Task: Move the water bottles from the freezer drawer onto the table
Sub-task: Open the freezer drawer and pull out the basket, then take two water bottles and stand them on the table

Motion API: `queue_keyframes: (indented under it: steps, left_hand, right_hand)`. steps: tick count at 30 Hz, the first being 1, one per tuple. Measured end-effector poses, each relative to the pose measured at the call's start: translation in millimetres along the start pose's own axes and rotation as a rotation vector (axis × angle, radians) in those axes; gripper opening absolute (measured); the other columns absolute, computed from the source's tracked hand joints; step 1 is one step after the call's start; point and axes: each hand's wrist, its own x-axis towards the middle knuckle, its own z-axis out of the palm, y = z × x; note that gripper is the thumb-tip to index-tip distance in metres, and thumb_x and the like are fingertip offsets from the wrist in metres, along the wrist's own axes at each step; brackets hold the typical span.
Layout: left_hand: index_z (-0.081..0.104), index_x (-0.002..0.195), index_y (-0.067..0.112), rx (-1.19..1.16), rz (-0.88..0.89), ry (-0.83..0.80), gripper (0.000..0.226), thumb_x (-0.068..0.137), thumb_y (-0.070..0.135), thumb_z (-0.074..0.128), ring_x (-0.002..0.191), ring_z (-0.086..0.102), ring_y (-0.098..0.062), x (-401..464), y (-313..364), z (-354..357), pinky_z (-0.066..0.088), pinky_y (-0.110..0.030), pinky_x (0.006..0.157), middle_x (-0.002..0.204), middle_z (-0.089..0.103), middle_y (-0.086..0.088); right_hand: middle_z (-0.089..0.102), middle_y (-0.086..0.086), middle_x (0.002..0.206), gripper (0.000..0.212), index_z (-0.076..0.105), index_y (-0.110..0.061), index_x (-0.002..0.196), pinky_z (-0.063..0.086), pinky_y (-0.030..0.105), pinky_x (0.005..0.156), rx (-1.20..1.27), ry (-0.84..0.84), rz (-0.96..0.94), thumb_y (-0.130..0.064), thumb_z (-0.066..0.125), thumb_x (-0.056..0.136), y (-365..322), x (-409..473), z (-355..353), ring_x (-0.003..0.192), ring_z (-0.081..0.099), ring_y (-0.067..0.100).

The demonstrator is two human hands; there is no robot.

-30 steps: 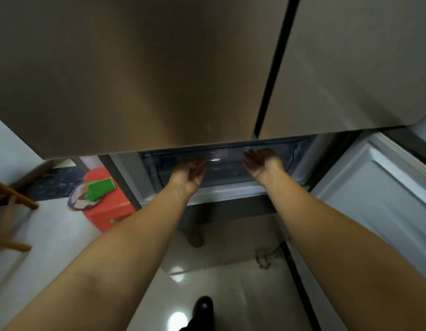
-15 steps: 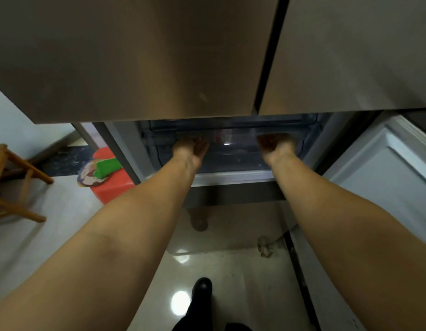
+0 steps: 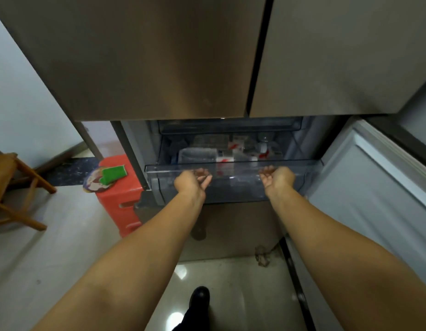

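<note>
Standing at the fridge, the person has a dark shoe [image 3: 199,297] on the glossy floor [image 3: 243,295] at the bottom of the view, with both bare forearms reaching forward and up from the lower corners. The left hand [image 3: 192,182] and the right hand [image 3: 277,179] are palm-up with fingers curled under and over the front lip of the drawer [image 3: 233,185], each clamped on that clear plastic edge, set apart from one another toward its left and right parts. The drawer stands pulled out from the fridge body, its transparent front wall showing the contents dimly. Inside lie the bottles [image 3: 238,154], clear with white and red labels, lying on their sides toward the middle and right of the drawer; how many there are I cannot tell through the plastic. A greyish wrapped pack [image 3: 197,155] sits beside them at the left. To the right, the open lower door [image 3: 379,187] swings out with its pale inner liner facing in. To the left of the drawer stands a red stool [image 3: 118,201] with a green sponge [image 3: 112,174] resting on a round patterned pad on top, and farther left a wooden chair [image 3: 13,189]. Above the drawer, the two closed upper doors [image 3: 159,56] fill the top of the view.
</note>
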Motion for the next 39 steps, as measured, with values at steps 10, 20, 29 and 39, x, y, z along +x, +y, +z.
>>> queue_keyframes:
  steps: [10, 20, 29, 39]
  left_hand:
    - [0.045, 0.127, -0.001, -0.024, 0.012, 0.065, 0.037, 0.096, -0.006, 0.027, 0.064, 0.054, -0.017, -65.3, -27.8, -48.1, 0.053, -0.039, 0.085, 0.072, 0.051, -0.01]
    - [0.048, 0.081, 0.001, 0.009, -0.05, 0.109, 0.027, 0.099, -0.001, 0.028, 0.059, 0.052, -0.016, -84.9, -36.6, -70.0, 0.052, -0.043, 0.096, 0.068, 0.051, -0.011]
    - [0.048, 0.08, 0.0, 0.041, -0.082, 0.061, 0.028, 0.096, -0.008, 0.028, 0.068, 0.058, -0.022, -79.0, -36.6, -75.1, 0.051, -0.043, 0.095, 0.075, 0.055, -0.015]
    - [0.056, 0.092, 0.007, 0.618, -0.452, -0.451, 0.018, 0.097, 0.006, 0.038, 0.09, 0.064, -0.026, -83.9, -17.0, -92.3, 0.053, -0.043, 0.082, 0.087, 0.064, -0.012]
  right_hand:
    - [0.043, 0.007, 0.061, 0.035, 0.041, -0.009, 0.065, 0.042, 0.027, 0.052, -0.054, 0.039, -0.003, 0.006, 0.021, 0.089, 10.8, -54.0, -59.4, 0.051, 0.043, 0.017]
    - [0.044, 0.008, 0.061, 0.033, 0.043, -0.006, 0.069, 0.045, 0.03, 0.054, -0.08, 0.042, 0.03, 0.004, 0.021, 0.091, 18.9, -77.1, -90.8, 0.051, 0.045, 0.018]
    - [0.045, 0.011, 0.061, 0.034, 0.043, -0.006, 0.067, 0.045, 0.031, 0.056, -0.026, 0.107, 0.032, 0.004, 0.022, 0.092, 21.3, -77.3, -88.4, 0.053, 0.046, 0.021]
    - [0.06, 0.008, 0.077, 0.016, 0.056, -0.007, 0.095, 0.052, 0.032, 0.055, -0.607, -0.13, 0.175, -0.015, 0.043, 0.098, 28.0, -90.9, -107.6, 0.07, 0.06, 0.02]
